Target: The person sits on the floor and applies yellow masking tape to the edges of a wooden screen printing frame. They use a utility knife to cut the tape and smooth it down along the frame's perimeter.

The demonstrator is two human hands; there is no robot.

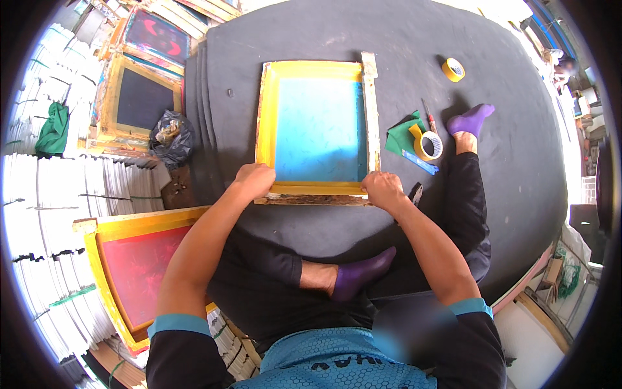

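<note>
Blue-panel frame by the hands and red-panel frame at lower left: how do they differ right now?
Colour: the blue-panel frame has a bright blue panel; the red-panel frame a red one.
Hands: the blue-panel frame has the left hand and right hand at its near corners; neither hand is on the red-panel frame.
View: the left arm partly covers the red-panel frame, but not the blue-panel frame's panel.
Both have yellow borders.

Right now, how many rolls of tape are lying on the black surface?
2: one yellow roll lies apart toward the far right, and a second roll sits beside the green material, right of the yellow-edged frame. Others could be hidden.
</note>
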